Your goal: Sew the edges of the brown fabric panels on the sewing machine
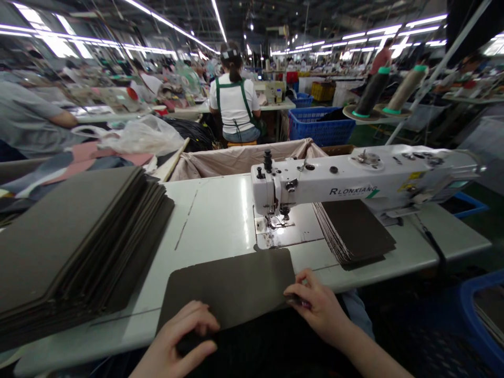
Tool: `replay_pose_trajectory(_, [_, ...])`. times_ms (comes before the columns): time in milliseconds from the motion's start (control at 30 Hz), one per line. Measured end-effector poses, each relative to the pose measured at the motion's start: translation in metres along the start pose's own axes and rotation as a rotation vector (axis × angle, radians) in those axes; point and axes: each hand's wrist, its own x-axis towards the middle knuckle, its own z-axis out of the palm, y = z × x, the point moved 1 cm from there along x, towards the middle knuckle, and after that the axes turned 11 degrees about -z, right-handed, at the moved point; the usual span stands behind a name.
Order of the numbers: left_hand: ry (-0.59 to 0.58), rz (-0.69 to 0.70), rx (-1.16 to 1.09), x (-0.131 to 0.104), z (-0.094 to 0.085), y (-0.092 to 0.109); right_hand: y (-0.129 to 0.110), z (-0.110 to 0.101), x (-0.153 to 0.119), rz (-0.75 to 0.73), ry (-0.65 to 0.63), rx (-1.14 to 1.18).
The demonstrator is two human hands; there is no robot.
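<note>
Bottom centre, both hands, left (187,336) and right (315,304), seemingly pinch the dark panel (232,286) on the worktop (208,220).

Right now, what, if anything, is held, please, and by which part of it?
The right hand seems to pinch the dark panel by its near right corner; whether the left hand grips it is unclear.

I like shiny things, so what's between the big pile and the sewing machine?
Only bare, shiny tabletop, marked with a thin dark line, between the big pile and the sewing machine; the head view shows it.
</note>
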Motion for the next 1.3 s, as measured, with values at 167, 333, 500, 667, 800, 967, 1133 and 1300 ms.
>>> replay_pose_trajectory(167, [0.200, 0.024, 0.194, -0.015, -0.028, -0.059, -0.009, -0.041, 0.012, 0.105, 0.128, 0.292])
replay_pose_trajectory(333, [0.365, -0.261, -0.241, -0.035, -0.046, -0.046, -0.011, -0.075, 0.014, 0.259, 0.257, 0.318])
replay_pose_trajectory(500, [0.341, -0.331, -0.432, -0.031, -0.048, 0.018, -0.016, -0.077, 0.015, 0.290, 0.202, 0.327])
replay_pose_trajectory(667, [0.098, -0.299, -0.581, -0.024, -0.056, 0.052, -0.012, -0.070, 0.017, 0.302, 0.167, 0.346])
replay_pose_trajectory(800, [0.115, -0.287, -0.665, -0.030, -0.083, 0.070, -0.003, -0.067, 0.022, 0.293, 0.154, 0.388])
replay_pose_trajectory(967, [0.163, -0.249, -0.675, -0.034, -0.107, 0.079, -0.006, -0.075, 0.023, 0.268, 0.241, 0.390])
replay_pose_trajectory(1133, [0.165, -0.268, -0.742, -0.029, -0.100, 0.076, -0.022, -0.091, 0.016, 0.269, 0.370, 0.360])
replay_pose_trajectory(1300, [0.283, -0.246, -0.530, -0.031, -0.124, 0.089, -0.027, -0.088, 0.016, 0.258, 0.325, 0.431])
